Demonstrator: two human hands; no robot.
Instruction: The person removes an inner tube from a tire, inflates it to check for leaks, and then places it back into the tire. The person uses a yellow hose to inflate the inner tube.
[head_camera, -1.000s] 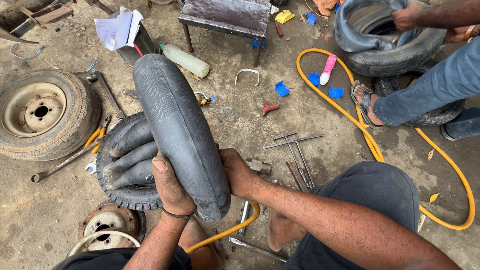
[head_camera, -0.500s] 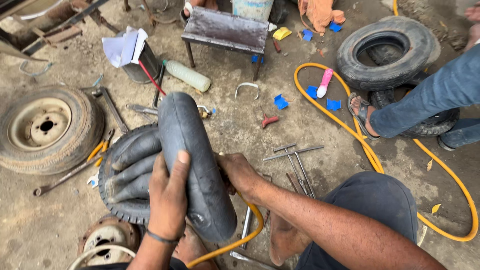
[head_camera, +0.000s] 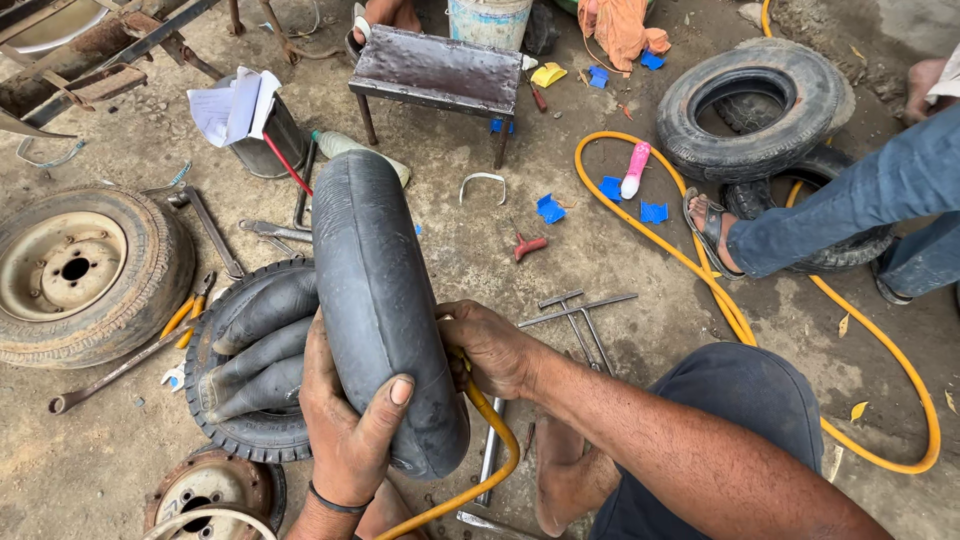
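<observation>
An inflated black inner tube (head_camera: 378, 290) stands on edge in front of me, reaching from my lap toward a metal stool. My left hand (head_camera: 345, 430) grips its near lower part, thumb across the rubber. My right hand (head_camera: 490, 348) presses against the tube's right side, where a yellow air hose (head_camera: 492, 440) runs up to it. Behind the tube lies a small black tyre (head_camera: 250, 360) with folded inner tube rubber stuffed in it.
A wheel with a cream rim (head_camera: 75, 275) lies at left, wrenches (head_camera: 580, 320) and tools around it. A metal stool (head_camera: 435, 70) and a bucket stand ahead. Another person's leg in jeans and sandal (head_camera: 800, 230) rests by stacked tyres (head_camera: 760, 105) at right. Yellow hose (head_camera: 880, 340) loops across the floor.
The view has tilted and shifted. My left hand slid lower on the tube and now wraps it with the thumb in front. The tube stands a bit more upright.
</observation>
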